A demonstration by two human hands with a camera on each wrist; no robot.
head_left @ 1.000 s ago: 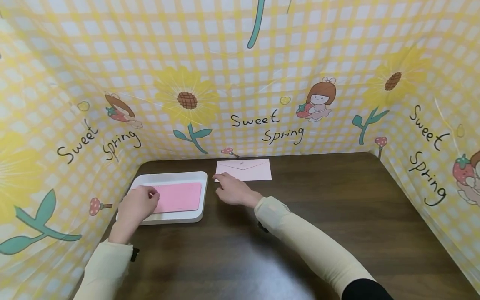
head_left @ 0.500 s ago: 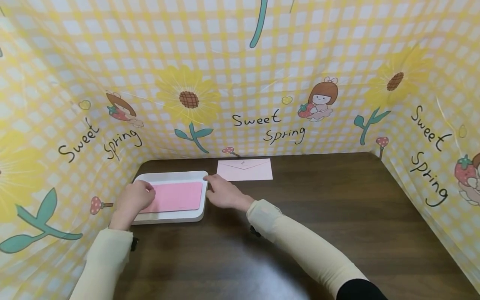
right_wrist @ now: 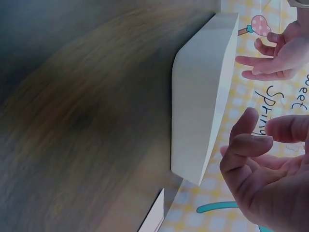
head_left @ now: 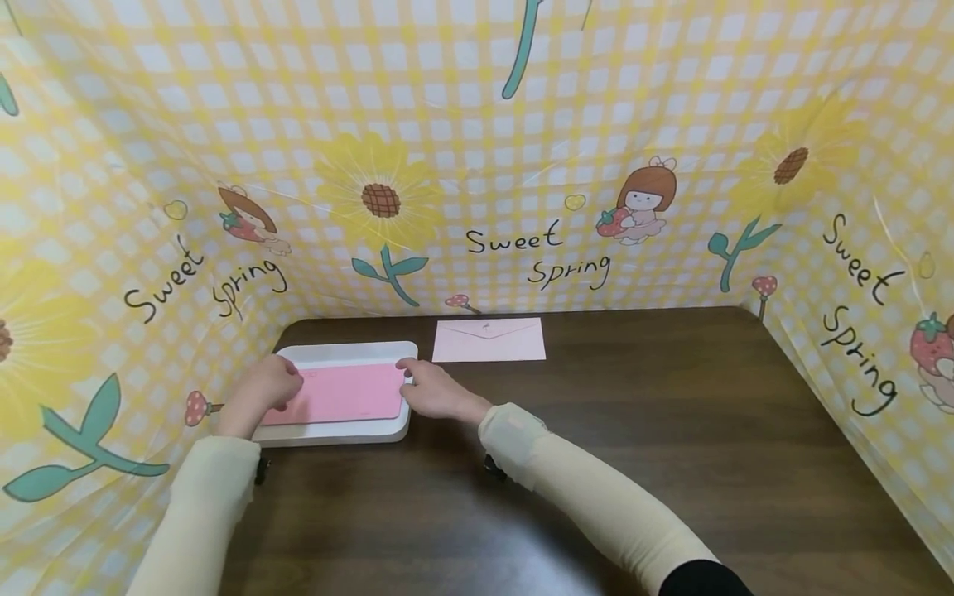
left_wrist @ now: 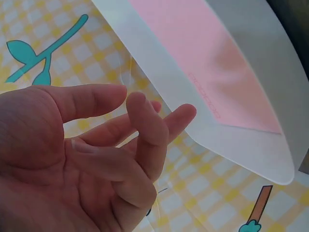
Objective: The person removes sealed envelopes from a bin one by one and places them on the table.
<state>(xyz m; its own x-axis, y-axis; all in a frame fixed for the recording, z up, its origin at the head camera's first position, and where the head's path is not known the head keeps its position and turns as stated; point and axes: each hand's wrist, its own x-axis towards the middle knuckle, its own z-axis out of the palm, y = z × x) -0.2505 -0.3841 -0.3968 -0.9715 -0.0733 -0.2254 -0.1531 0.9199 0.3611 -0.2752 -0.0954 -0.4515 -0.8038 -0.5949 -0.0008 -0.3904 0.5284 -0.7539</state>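
A white tray (head_left: 350,352) lies at the back left of the table. In it is a bright pink envelope (head_left: 346,393); a row of small printed boxes shows near its edge in the left wrist view. My left hand (head_left: 261,391) hovers over the tray's left end. Its fingers (left_wrist: 149,135) are loosely bent, with nothing between them. Over the right end is my right hand (head_left: 438,391), fingertips overlapping the envelope's edge in the head view. In the right wrist view its thumb and fingers (right_wrist: 239,154) stand above the tray wall, bent and apart, holding nothing.
A pale pink envelope (head_left: 489,341), flap side up, lies right of the tray at the back of the dark wooden table (head_left: 633,397). A yellow-checked cloth (head_left: 477,165) with printed flowers walls in the back and sides.
My right hand has moved left, from in front of the pale envelope to the tray's right end. My left hand has shifted slightly back and left over the tray.
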